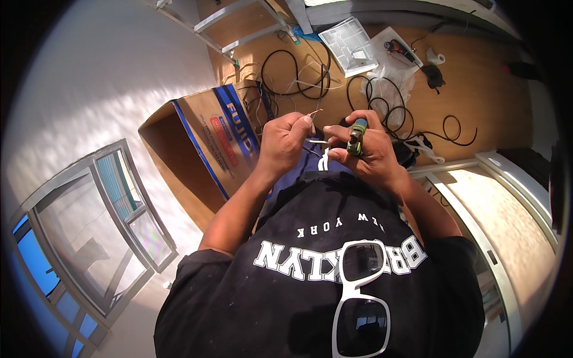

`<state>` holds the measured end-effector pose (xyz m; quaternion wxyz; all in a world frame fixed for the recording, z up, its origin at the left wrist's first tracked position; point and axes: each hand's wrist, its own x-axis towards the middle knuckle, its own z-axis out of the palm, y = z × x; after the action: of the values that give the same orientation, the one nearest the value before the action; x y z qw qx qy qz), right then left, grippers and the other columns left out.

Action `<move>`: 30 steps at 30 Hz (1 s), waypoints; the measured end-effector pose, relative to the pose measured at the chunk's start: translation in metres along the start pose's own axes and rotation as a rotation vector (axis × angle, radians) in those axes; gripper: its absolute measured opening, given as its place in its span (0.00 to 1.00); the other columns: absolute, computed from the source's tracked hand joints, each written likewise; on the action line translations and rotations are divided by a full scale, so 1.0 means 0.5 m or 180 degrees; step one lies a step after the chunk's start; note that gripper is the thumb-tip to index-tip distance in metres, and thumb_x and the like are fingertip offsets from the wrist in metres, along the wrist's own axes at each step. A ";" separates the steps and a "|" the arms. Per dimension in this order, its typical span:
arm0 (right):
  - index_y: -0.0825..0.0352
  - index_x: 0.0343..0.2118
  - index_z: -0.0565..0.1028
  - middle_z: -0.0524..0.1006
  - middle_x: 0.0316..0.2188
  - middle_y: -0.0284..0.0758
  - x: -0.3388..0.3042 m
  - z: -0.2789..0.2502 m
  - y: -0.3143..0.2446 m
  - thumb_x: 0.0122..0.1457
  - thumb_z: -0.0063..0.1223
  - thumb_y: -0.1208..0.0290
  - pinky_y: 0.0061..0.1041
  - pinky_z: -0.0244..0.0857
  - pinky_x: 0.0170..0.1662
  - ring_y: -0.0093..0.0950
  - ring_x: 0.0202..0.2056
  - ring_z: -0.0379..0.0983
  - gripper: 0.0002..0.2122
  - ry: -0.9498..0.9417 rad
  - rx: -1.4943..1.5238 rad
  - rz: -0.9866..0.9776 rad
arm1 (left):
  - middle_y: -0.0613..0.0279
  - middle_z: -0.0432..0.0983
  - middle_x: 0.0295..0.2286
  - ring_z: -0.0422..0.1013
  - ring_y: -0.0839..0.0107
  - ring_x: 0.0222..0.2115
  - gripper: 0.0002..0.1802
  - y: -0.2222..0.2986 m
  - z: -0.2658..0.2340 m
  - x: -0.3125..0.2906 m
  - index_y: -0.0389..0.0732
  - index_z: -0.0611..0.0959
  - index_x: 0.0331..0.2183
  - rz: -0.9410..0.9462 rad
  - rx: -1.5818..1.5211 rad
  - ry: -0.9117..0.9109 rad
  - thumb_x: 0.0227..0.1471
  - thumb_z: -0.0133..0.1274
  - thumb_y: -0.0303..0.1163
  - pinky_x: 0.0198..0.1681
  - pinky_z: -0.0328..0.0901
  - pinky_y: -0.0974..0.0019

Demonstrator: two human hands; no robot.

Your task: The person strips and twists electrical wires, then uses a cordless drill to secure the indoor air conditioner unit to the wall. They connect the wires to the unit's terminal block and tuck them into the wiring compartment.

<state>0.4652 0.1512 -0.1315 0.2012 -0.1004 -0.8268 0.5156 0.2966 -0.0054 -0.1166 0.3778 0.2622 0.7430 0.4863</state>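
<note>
My left hand is closed, thumb and forefinger pinching a thin wire whose bare copper end points up and right. In my right hand is a pair of pliers with green and dark handles, seen nearly end-on; its jaws are hard to make out. The right fingers curl round it, with the thumb and forefinger reaching toward the left hand. Between and below the hands hangs a white cable, close to my right fingertips. Where the wire runs inside my left fist is hidden.
A large open cardboard box stands at the left. Black cable loops, a white plastic panel, a power drill and a tape roll lie on the wooden floor. A stepladder stands beyond; white-framed sunglasses hang on my shirt.
</note>
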 end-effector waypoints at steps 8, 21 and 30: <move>0.62 0.35 0.86 0.81 0.29 0.35 0.002 0.025 -0.017 0.58 0.68 0.72 0.38 0.69 0.48 0.39 0.43 0.74 0.04 -0.0008 0.0151 0.0609 | 0.70 0.75 0.23 0.68 0.80 0.25 0.20 0.003 0.006 0.002 0.33 0.85 0.31 -0.0421 -0.0732 0.0123 0.71 0.51 0.36 0.31 0.64 0.70; 0.72 0.44 0.82 0.84 0.35 0.34 0.023 0.048 -0.013 0.68 0.64 0.65 0.24 0.73 0.49 0.24 0.39 0.82 0.13 -0.0843 0.3118 0.2334 | 0.74 0.74 0.25 0.64 0.85 0.26 0.19 -0.005 0.007 0.022 0.35 0.86 0.35 0.0307 -0.0544 0.1112 0.74 0.52 0.39 0.30 0.60 0.74; 0.72 0.42 0.82 0.84 0.34 0.34 0.053 0.036 -0.007 0.67 0.66 0.67 0.26 0.73 0.44 0.23 0.36 0.80 0.11 -0.1085 0.3147 0.2389 | 0.76 0.70 0.23 0.63 0.86 0.24 0.16 0.003 0.011 0.037 0.36 0.86 0.38 0.0418 -0.0516 0.1107 0.72 0.54 0.38 0.27 0.58 0.75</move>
<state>0.4336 0.1448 -0.1295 -0.1046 -0.1948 -0.4206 0.8799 0.2902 0.0121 -0.1220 0.2311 0.1910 0.7368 0.6060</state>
